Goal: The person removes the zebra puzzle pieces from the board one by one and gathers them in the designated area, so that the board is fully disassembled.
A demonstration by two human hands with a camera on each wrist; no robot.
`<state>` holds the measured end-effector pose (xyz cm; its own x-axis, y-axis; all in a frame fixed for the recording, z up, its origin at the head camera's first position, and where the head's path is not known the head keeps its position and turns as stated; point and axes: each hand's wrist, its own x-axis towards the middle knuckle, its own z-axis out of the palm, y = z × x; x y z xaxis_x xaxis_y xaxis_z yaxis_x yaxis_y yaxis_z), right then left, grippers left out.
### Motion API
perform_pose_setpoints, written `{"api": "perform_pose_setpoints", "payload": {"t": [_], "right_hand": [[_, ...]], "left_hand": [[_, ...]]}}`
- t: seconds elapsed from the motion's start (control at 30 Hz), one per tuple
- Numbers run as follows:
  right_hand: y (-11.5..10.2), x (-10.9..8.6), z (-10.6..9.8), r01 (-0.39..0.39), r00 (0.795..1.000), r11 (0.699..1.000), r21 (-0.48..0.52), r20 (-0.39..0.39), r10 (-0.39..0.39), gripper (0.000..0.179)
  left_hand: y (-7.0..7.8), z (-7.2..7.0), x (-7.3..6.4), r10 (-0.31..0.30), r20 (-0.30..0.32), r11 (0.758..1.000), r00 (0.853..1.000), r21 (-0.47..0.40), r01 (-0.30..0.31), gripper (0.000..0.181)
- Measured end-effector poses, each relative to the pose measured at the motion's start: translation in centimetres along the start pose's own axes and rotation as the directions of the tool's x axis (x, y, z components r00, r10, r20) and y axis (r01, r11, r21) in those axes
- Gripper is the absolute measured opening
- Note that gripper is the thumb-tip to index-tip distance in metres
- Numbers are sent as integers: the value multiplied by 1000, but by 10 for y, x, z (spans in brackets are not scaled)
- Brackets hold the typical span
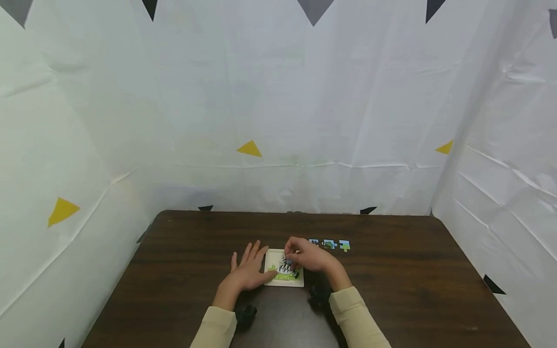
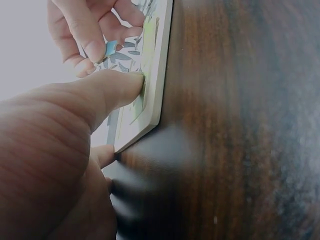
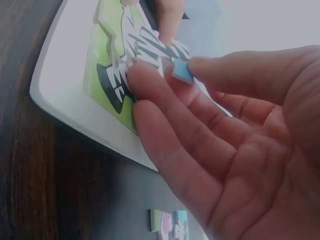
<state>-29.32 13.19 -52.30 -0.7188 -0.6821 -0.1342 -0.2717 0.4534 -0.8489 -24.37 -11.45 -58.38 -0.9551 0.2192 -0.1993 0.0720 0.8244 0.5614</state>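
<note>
A small jigsaw puzzle in a pale tray [image 1: 284,283] lies on the table, its zebra and green grass partly assembled. My right hand [image 1: 311,255] pinches a puzzle piece [image 3: 184,72] between thumb and index finger, its blue part showing. It holds the piece over the zebra's striped body, with the other fingertips down by the zebra's head. To the left, my left hand [image 1: 250,273] spreads its fingers beside the tray. Its thumb [image 2: 117,86] presses on the green lower part of the puzzle. The right hand covers the tray's upper right in the head view.
Loose puzzle pieces [image 1: 329,244] lie in a short row behind and right of the tray. The dark wooden table [image 1: 404,275] extends to both sides. White sheeting [image 1: 278,96] with coloured triangles hangs behind and beside it.
</note>
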Motion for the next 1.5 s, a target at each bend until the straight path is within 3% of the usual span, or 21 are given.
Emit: {"api": "perform_pose_setpoints", "payload": {"t": [0.33,0.53,0.83,1.0,1.2,1.37,1.5], "right_hand": [[2,4,7,-2,1000,999,-54,-1,2,21],[6,4,7,21,1000,999,-44,16,-21,15],[9,-3,-1,29,999,999,29,-15,-28,18],[7,-2,-8,29,998,999,32,-53,-27,19],[4,-6,-15,48,992,999,-16,-116,-49,17],[1,-19,-30,73,985,997,-34,-156,-77,20],[2,-36,-45,55,979,997,-48,-194,-63,20]], "left_hand": [[-2,6,2,-4,-3,1000,1000,2,4,93],[-7,11,5,-3,-13,1000,1000,7,3,96],[23,-10,-13,-8,15,999,1000,-34,9,92],[18,-7,-6,15,-20,1000,1000,-11,-15,93],[8,-1,1,1,-16,1000,1000,23,0,92],[6,0,6,6,-19,1000,1000,7,-6,96],[2,3,10,-12,-14,1000,1000,13,13,109]]}}
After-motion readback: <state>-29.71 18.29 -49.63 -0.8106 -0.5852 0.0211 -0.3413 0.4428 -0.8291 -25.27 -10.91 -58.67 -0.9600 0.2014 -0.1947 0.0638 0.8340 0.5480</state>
